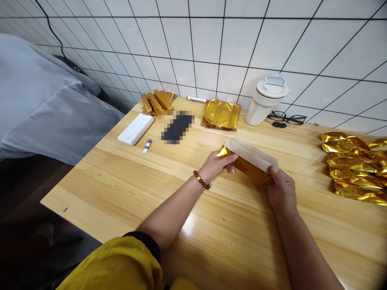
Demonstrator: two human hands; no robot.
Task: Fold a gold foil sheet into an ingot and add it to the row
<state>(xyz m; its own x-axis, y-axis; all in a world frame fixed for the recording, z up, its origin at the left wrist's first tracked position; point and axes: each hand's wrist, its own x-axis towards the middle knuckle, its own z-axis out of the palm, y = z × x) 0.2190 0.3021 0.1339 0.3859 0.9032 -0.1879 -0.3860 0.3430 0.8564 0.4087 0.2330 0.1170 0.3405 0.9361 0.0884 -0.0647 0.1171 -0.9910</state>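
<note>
Between my two hands is a sheet of gold foil paper (248, 168), folded so that a gold strip faces me and the pale backing stands up behind it. My left hand (219, 164), with a bead bracelet at the wrist, pinches the sheet's left end, thumb on the gold side. At the right end, my right hand (281, 187) grips the paper between thumb and fingers; some of those fingers are hidden. The sheet is held above the wooden table (187, 189).
Folded gold pieces (356, 167) lie at the right. Along the wall are a gold foil stack (221, 114), gold strips (159, 101), a marker (196, 99), a white tumbler (263, 104) and glasses (287, 117). A white power bank (136, 129) and small packet (147, 146) lie left.
</note>
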